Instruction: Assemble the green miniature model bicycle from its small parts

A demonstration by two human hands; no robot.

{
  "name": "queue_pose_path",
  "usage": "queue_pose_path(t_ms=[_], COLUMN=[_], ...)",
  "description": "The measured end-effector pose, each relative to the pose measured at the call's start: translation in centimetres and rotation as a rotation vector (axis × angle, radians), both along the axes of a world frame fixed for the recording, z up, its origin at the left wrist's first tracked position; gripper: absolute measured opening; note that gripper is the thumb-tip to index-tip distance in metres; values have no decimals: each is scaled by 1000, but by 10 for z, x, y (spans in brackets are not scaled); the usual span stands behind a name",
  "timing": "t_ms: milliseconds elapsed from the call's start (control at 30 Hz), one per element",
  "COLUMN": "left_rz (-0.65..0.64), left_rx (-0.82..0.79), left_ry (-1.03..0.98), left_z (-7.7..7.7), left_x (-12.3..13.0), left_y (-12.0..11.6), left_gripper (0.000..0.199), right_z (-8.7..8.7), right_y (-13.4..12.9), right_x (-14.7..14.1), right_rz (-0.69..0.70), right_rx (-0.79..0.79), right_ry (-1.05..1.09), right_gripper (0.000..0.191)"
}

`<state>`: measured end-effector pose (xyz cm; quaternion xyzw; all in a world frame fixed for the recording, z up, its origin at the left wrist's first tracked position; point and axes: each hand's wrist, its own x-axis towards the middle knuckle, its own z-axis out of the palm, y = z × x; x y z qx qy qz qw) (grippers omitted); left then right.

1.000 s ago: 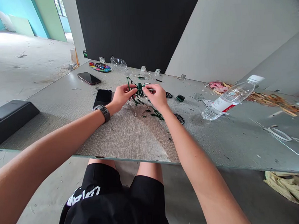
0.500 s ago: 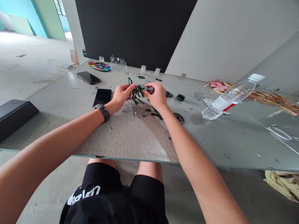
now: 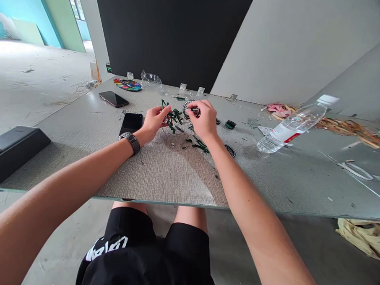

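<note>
My left hand (image 3: 154,122) pinches a small dark green model bicycle frame (image 3: 173,115) above the table. A little to its right, my right hand (image 3: 204,117) is closed on a small black spoked wheel (image 3: 187,110), which stands apart from the frame. Below the hands lie loose green parts (image 3: 200,144) and thin dark scraps. Another spoked wheel (image 3: 230,150) rests on the table beside my right forearm, and part of a further wheel (image 3: 218,121) shows behind the right hand.
A black phone (image 3: 130,122) lies by my left wrist, a second phone (image 3: 113,98) farther back. Behind them are a paint palette (image 3: 127,84) and clear plastic packaging (image 3: 151,79). To the right are a dark green block (image 3: 230,124) and a tilted water bottle (image 3: 287,132). A black box (image 3: 17,152) sits left.
My right hand has drawn back to the right with the wheel, opening a gap from the bicycle frame. The left hand keeps its hold almost in place.
</note>
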<state>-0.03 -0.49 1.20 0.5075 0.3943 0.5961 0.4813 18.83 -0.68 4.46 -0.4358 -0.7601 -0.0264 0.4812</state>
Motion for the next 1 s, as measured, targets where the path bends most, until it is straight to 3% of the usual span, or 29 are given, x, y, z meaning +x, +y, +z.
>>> queue_pose_path(t_ms=[133, 300, 600, 700, 833, 1000], left_rz=[11, 29, 26, 46, 108, 166], left_rx=[24, 90, 96, 65, 11, 24], left_ry=[-7, 49, 45, -33, -83, -46], left_z=[-1, -2, -1, -1, 3, 6], left_x=[0, 0, 0, 0, -2, -4], left_y=[1, 1, 0, 2, 4, 4], left_gripper=[18, 12, 9, 8, 12, 15], right_z=[-3, -11, -14, -14, -12, -13], right_y=[3, 6, 11, 13, 9, 8], right_x=[-5, -16, -12, -10, -6, -1], right_rz=[87, 254, 137, 143, 287, 314], right_rx=[-148, -395, -410, -531, -775, -870], right_ry=[213, 424, 392, 435, 401, 343], right_gripper=[10, 26, 30, 33, 28, 17])
